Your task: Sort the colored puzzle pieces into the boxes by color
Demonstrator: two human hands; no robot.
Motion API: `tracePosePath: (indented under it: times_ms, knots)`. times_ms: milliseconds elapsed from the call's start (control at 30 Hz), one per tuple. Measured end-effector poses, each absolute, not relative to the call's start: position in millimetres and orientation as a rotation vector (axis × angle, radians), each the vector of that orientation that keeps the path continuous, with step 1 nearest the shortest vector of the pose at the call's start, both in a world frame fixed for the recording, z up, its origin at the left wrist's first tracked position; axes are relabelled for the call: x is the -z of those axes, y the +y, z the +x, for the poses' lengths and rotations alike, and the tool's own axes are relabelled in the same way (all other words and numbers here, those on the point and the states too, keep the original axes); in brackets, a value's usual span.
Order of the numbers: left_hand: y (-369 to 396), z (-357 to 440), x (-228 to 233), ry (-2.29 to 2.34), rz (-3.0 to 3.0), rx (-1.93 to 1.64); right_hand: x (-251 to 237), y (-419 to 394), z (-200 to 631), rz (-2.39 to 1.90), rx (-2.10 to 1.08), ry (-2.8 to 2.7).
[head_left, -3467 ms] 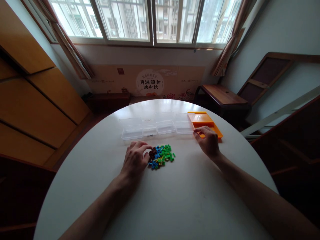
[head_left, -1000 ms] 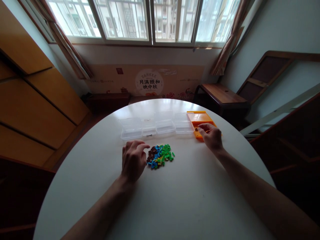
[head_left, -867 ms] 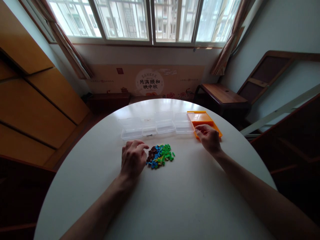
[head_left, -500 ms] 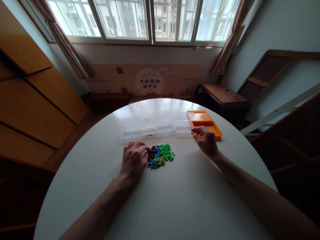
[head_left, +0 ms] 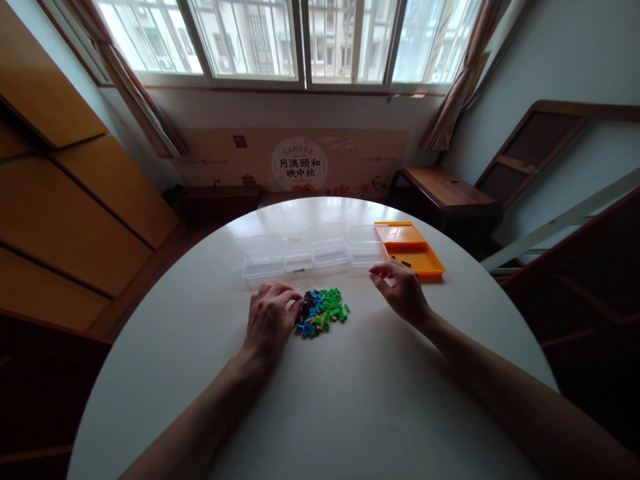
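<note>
A round white table (head_left: 320, 400) is sitting by big windows. The left hand (head_left: 269, 319) is pinching bricks at the left side of the brick pile (head_left: 321, 311). The right hand (head_left: 401, 291) is hovering loosely open and empty, right of the pile, near the orange tray (head_left: 410, 248).

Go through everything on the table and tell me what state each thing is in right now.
Brick pile: loose, mixed colours, heaped on the table.
Clear boxes: open, in a row, mostly empty.
Orange tray: open, a few dark bricks inside.
Left hand: fingertips at the pile's brown edge; grip unclear.
Right hand: open, holding nothing, between pile and tray.
</note>
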State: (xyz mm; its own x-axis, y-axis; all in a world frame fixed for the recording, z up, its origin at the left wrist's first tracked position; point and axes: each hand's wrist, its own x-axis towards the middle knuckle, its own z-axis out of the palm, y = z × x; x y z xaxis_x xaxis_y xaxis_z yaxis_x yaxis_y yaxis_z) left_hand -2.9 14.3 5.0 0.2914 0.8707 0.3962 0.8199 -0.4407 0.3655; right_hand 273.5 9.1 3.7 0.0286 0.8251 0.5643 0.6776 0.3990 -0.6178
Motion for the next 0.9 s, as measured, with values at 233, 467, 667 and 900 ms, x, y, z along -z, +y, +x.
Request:
tracePosePath:
  times_ms: [233,467,667,900]
  knots:
    - [10,14,-8,1.328,2.270,-1.007,-9,-10,250,-1.070,-0.137,-1.951]
    - [-8,32,-12,1.079,2.287,-1.004,-9,-23,232,-0.850,0.020,-2.150]
    - [-11,33,-14,1.110,2.326,-0.969,-10,-21,234,-0.837,0.102,-2.193]
    - [-1,17,-12,1.360,2.427,-1.020,-5,-2,260,-1.069,0.109,-1.984]
